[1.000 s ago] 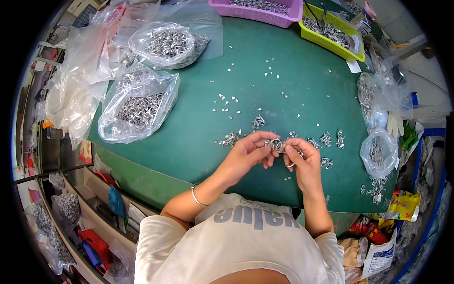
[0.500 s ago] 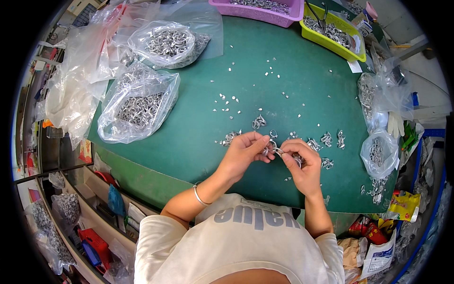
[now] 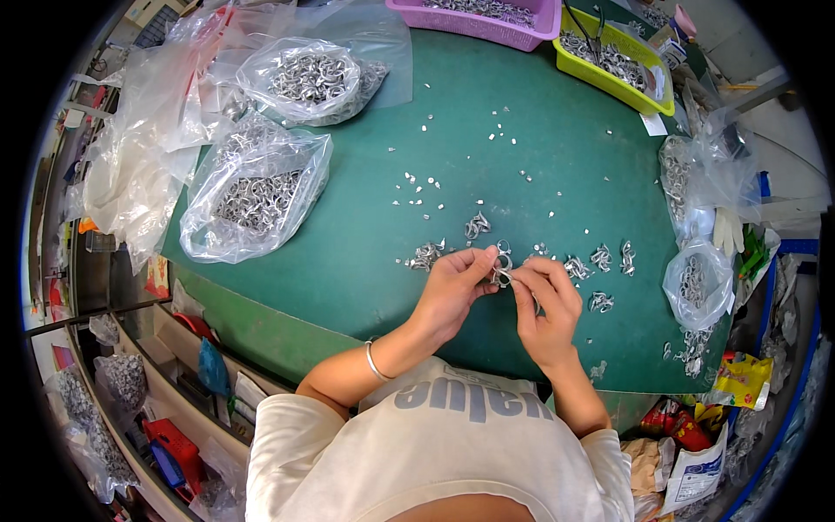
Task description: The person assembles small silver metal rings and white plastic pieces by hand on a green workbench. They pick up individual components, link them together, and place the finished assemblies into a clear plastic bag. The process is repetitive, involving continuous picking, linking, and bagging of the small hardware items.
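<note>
Over the near part of the green table (image 3: 374, 174), my two hands meet at a few small silvery metal rings (image 3: 502, 276). My left hand (image 3: 450, 294) is closed, pinching the rings between thumb and forefinger. My right hand (image 3: 550, 315) is closed too, its thumb and fingertips at the right side of the same rings; another ring seems partly hidden in its curled fingers. Just beyond my left hand lies a small heap of rings (image 3: 426, 255). A further cluster of rings (image 3: 477, 225) lies farther out, and several more sit right of my right hand.
Two open plastic bags full of rings (image 3: 261, 204) stand at the left. A purple basket (image 3: 487, 33) and a yellow-green basket (image 3: 609, 83) hold metal parts at the back. Small metal bits (image 3: 417, 184) are scattered mid-table. At the right edge is another bag of rings (image 3: 696, 283).
My right hand has shifted slightly left and turned, its fingertips now drawn together at the rings. My left hand has moved a little to the right and tilted, still holding the rings.
</note>
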Motion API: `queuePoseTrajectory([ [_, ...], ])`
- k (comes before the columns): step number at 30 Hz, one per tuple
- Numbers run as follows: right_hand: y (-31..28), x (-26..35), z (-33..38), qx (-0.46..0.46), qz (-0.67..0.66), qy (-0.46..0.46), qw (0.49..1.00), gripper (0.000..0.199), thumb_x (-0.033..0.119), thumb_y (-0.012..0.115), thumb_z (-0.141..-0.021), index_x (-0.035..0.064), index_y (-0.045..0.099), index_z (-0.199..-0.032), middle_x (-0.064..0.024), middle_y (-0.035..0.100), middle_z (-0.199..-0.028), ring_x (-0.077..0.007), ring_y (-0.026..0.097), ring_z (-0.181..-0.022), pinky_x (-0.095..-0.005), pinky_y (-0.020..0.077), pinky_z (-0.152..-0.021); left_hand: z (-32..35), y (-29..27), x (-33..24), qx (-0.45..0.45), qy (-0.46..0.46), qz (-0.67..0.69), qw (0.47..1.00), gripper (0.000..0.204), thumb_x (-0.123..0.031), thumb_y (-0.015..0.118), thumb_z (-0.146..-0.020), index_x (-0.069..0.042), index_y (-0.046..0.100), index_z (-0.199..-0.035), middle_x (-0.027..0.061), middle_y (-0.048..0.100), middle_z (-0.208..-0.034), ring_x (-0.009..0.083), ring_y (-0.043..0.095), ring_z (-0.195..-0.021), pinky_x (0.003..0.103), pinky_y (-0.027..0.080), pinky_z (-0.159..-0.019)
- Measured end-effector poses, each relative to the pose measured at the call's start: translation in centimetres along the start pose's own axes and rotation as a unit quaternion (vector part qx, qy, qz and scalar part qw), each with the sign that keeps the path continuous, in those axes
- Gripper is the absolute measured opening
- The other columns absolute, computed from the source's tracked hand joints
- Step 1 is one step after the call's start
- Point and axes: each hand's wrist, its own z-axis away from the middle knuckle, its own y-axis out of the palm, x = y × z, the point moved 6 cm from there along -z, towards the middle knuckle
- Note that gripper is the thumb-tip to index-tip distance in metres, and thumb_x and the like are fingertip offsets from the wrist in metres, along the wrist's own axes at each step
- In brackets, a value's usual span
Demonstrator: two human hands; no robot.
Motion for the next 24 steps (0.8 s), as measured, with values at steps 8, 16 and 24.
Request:
queuePoseTrajectory([
  [8, -1.0, -2.0, 0.3, -0.024, -0.08, 0.129, 0.988, 0.009, -0.005, 0.062, -0.077, -0.0038, 0.063, -0.086, -0.0114, 0.059, -0.086, -0.0167, 0.056, -0.068, -0.0257, 0.0451, -0.06, 0.0, -0.3, 0.1, -0.017, 0.006, 0.059, 0.998, 0.021, -0.027, 0.054, -0.092, -0.007, 0.062, -0.09, 0.0001, 0.061, -0.089, 0.0118, 0.057, -0.085, 0.031, 0.045, -0.08],
  [16, 0.9, -5.4, 1.5, 0.096, -0.193, 0.261, 0.941, 0.02, 0.003, 0.062, -0.083, 0.0003, 0.063, -0.102, -0.0044, 0.061, -0.085, -0.0079, 0.05, -0.064, -0.0223, 0.0423, -0.058, 0.1, 0.3, 0.6, 0.028, -0.078, 0.114, 0.99, 0.023, -0.029, 0.053, -0.093, -0.008, 0.062, -0.088, -0.0006, 0.059, -0.089, 0.0104, 0.053, -0.087, 0.027, 0.042, -0.079],
  [24, 2.8, -5.3, 2.7, 0.192, -0.45, 0.421, 0.764, 0.016, 0.015, 0.054, -0.091, 0.0014, 0.062, -0.096, 0.0015, 0.056, -0.073, -0.0033, 0.044, -0.057, -0.0171, 0.0317, -0.045, 0.4, 0.8, 0.0, 0.124, -0.032, 0.051, 0.99, 0.027, -0.029, 0.05, -0.094, -0.004, 0.061, -0.092, 0.0005, 0.059, -0.089, 0.0113, 0.053, -0.088, 0.03, 0.041, -0.083],
])
